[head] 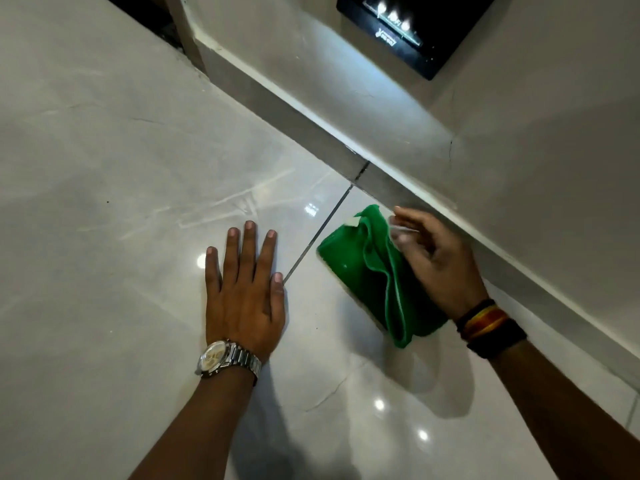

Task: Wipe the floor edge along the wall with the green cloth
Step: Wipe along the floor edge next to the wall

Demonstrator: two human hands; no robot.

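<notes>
A folded green cloth [360, 268] lies on the glossy white floor tile, close to the grey skirting [391, 188] at the foot of the wall. My right hand [433, 258] hovers just over the cloth's right side, fingers spread and slightly blurred, and I see no grip on the cloth. My left hand [244, 289] is pressed flat on the floor to the left of the cloth, fingers apart, with a metal watch on the wrist. A dark tile joint [318, 230] runs between my left hand and the cloth.
The skirting and white wall [519, 150] run diagonally from upper left to lower right. A black wall panel [415, 26] with lit symbols sits above. A dark gap [145, 12] shows at the upper left. Shiny floor tiles [104, 168] stretch to the left.
</notes>
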